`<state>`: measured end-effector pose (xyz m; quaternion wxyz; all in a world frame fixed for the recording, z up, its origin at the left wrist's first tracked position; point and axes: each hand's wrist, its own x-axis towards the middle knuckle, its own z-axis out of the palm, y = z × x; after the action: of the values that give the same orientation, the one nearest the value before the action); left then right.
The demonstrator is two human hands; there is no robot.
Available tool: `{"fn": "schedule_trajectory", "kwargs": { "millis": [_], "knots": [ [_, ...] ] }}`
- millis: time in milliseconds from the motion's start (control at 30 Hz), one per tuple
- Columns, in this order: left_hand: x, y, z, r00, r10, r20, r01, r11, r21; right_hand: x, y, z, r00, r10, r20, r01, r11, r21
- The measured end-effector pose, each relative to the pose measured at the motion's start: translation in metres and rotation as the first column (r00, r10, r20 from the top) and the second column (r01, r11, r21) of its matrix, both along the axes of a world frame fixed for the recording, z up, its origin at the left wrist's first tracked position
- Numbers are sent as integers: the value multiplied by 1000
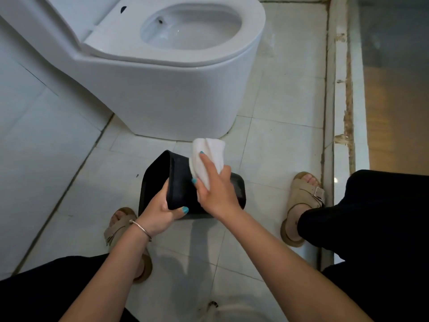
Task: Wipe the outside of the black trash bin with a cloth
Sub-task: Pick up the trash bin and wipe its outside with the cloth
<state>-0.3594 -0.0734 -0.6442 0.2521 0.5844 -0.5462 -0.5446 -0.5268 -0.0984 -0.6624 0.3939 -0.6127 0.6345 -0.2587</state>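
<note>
Two bare forearms reach forward from the lower edge of the view toward the black trash bin (181, 189), which lies tipped on its side above the floor, its open mouth turned to the left and its base to the right.

Left hand (160, 212): the grip is closed on the bin at its rim. The thumb lies across the outer wall, and the fingers curl over the rim into the opening, where they are hidden. A thin metal bracelet (141, 228) sits on the wrist.

Right hand (216, 189): the grip is closed on a white cloth (206, 159). The thumb and forefinger pinch the folded cloth, and its lower part lies against the upper outer wall of the bin. The top of the cloth stands clear above the bin's far edge.

Surface: the bin is over a floor (278, 140) of pale square tiles with dark grout lines. Contact between bin and floor cannot be determined. A shadow lies on the tiles on the near side of the bin.

Room: a white toilet (176, 73) stands beyond the bin, seat down and lid raised. Right of the bin runs a raised white threshold (341, 112) with stained sealant. One beige sandal (304, 205) is right of the bin; the other is on its near left side. Black trouser legs frame both lower corners.
</note>
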Motion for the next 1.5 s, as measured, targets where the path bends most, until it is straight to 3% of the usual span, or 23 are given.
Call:
{"fn": "schedule_trajectory", "kwargs": {
  "millis": [100,200,667,833,1000,1167,1300,1500],
  "knots": [
    [1,4,-3,999,31,-25,-30,999,11,2,1,3,996,86,28,-85,995,-51],
    [4,-1,-5,999,47,-17,-46,999,29,-7,-4,-7,998,55,8,-54,997,-63],
    [21,-10,-10,993,38,109,-46,996,77,-72,-18,-68,954,-282,-101,296,940,170],
    [25,-8,-7,993,27,113,-34,998,56,-54,-19,-51,902,-430,29,418,890,184],
    [19,-3,-2,995,-15,94,13,1000,27,-17,-32,-7,967,-216,135,208,975,74],
    [3,-2,0,992,-112,50,114,992,-44,21,-16,30,959,-24,281,43,997,-62],
    [-1,-4,3,995,-85,46,89,994,-71,36,-3,34,989,102,104,-87,986,-144],
    [4,-3,-1,997,-69,-32,68,996,-52,32,-2,15,999,47,3,-46,983,-178]
  ]
}}
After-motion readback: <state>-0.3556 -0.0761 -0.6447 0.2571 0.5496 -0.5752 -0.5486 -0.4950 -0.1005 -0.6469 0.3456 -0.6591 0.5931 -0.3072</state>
